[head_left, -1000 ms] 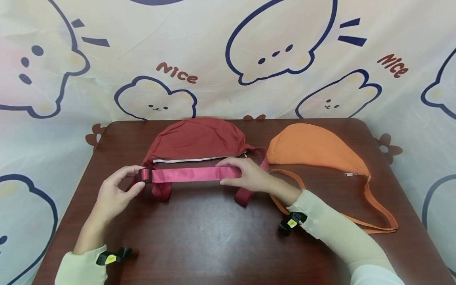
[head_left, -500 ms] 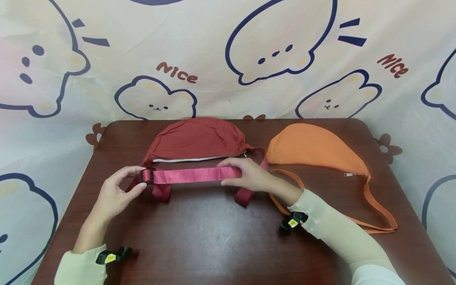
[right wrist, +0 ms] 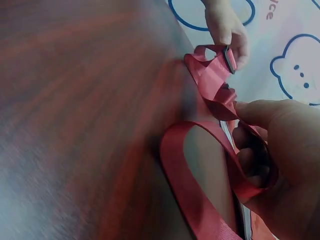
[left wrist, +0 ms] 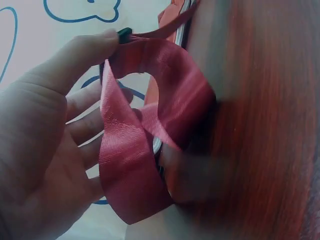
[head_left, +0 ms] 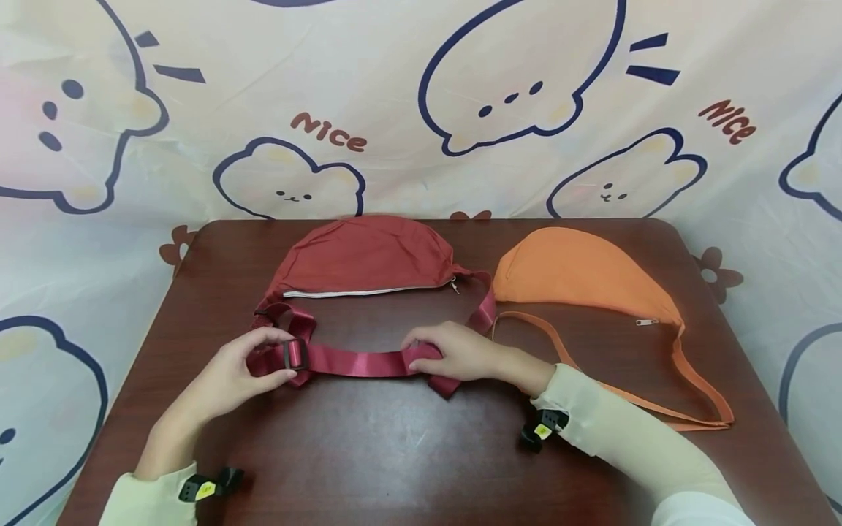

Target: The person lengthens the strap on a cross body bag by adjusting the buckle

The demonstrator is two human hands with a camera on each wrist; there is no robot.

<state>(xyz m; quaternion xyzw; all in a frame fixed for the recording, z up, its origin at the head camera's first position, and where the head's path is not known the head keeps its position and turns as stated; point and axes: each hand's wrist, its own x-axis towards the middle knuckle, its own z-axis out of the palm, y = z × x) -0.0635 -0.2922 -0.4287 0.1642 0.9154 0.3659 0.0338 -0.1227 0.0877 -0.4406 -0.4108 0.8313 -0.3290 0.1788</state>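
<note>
Nearest, two pale sleeves, the left one (head_left: 151, 497) and the right one (head_left: 631, 431), each with a black device at the wrist, reach in over the brown table (head_left: 381, 453). The left hand (head_left: 230, 376) has the dark buckle (head_left: 287, 356) between thumb and fingertips, a narrow pinch, its other fingers spread behind the strap. And over to the right hand (head_left: 460, 351): fingers curled, thumb in, a firm hold on the red strap (head_left: 362, 363), which runs between the two hands with a slight sag, loops hanging at both ends! Just beyond lies the red bag (head_left: 368, 259) at the table's far edge, white zip (head_left: 349, 294) facing the hands. To its right, the orange bag (head_left: 579, 267), its thin strap (head_left: 700, 387) looped on the tabletop, partly behind the right forearm. Behind it all, a cartoon-print cloth (head_left: 388, 109).
</note>
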